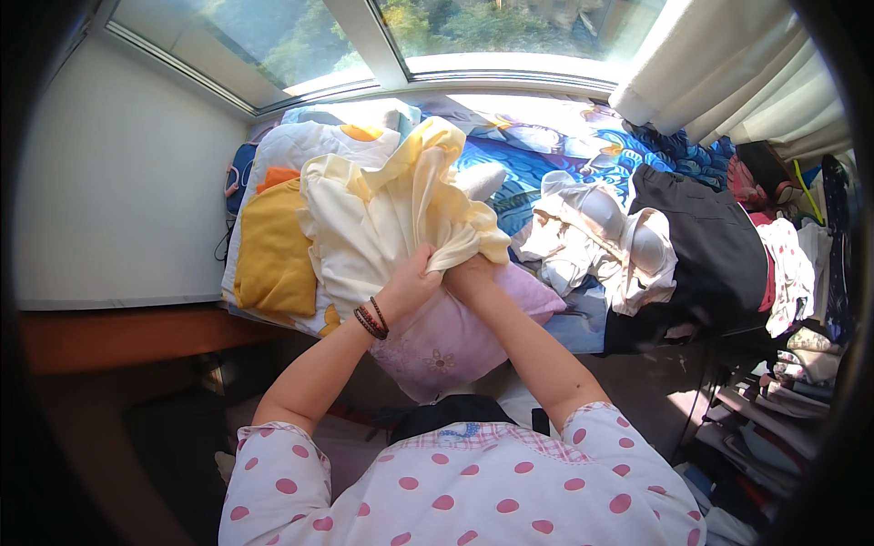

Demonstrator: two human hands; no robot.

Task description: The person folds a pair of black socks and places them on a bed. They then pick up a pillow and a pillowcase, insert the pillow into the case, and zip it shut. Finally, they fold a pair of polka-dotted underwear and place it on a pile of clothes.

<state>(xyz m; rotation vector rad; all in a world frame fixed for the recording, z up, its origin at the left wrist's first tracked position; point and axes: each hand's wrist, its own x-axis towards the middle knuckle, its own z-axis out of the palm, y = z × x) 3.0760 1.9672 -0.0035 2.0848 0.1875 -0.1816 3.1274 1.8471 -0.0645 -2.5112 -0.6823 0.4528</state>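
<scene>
A pale yellow cloth garment [369,218] is bunched up before me, its ruffled upper part raised above the bed. My left hand [413,276] pinches a gathered fold at its near edge. Just beside it, my right hand [470,274] reaches under or into the same cloth, which hides the fingers. Beneath both forearms lies a pink pillow [471,341] with an embroidered flower. A folded mustard-yellow garment [276,252] rests left of the pale cloth, with an orange piece [276,179] behind it.
To the right lie pale bras [601,218] and black trousers [696,252]. Blue patterned bedding [546,157] stretches towards the window [478,34]. A curtain [710,68] hangs at the right, above stacked clothes [771,423]. A white panel [136,184] stands left.
</scene>
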